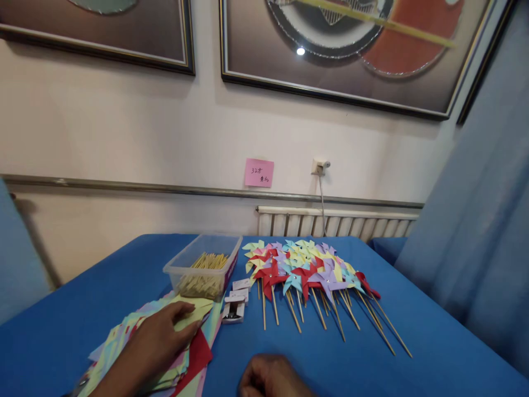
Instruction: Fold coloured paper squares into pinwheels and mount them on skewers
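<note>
My left hand lies over a pile of coloured paper pieces, its thumb and forefinger closed on a pale yellow sheet of paper. A red paper piece pokes out of the pile beneath the hand. Resting on the blue cloth at the bottom edge, my right hand is curled into a loose fist, and nothing shows in it. Just beyond the pile stands a clear plastic tub with many thin wooden sticks inside.
Small white boxes sit right of the tub, the nearest one open with dark small items in it. Finished paper pinwheels on sticks lie heaped at the back right of the blue table. Behind are a radiator and a blue curtain.
</note>
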The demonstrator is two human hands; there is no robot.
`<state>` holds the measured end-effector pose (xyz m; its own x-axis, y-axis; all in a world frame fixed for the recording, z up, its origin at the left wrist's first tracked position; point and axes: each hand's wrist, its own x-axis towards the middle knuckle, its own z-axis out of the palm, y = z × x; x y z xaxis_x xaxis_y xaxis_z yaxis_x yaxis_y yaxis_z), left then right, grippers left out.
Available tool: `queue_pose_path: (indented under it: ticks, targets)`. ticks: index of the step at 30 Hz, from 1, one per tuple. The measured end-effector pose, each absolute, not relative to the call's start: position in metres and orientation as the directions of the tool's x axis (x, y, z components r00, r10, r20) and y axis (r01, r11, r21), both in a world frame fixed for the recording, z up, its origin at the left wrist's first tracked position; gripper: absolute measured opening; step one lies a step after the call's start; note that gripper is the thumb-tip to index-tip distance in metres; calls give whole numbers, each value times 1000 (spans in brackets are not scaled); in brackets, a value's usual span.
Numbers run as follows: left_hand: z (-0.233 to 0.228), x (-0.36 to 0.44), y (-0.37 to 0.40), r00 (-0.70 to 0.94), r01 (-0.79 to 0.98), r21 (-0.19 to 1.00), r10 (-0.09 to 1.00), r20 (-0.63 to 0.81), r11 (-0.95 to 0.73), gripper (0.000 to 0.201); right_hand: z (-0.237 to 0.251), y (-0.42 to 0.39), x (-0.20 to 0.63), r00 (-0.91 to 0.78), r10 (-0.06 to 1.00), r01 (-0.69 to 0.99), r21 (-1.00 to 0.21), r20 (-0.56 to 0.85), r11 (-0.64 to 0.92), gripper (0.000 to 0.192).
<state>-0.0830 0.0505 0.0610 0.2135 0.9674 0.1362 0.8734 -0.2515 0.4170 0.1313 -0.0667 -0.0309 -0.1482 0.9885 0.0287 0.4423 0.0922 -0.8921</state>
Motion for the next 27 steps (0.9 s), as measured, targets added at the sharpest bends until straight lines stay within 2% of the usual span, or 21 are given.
queue_pose_path:
  ticks: [9, 20, 27]
  targets:
    - [60, -85, 43, 247, 866, 422, 963, 109, -270, 40, -32, -70, 131, -188, 981, 422, -899, 36, 114, 10]
    - [49, -89, 48, 282, 863, 403, 953, 113, -304, 40, -32, -69, 131, -208, 978, 482, -867, 25, 125, 17]
    - [49, -90, 45, 309, 855, 391, 940, 146, -342, 31, -31, -70, 130, -186, 982, 484, -866, 41, 128, 16]
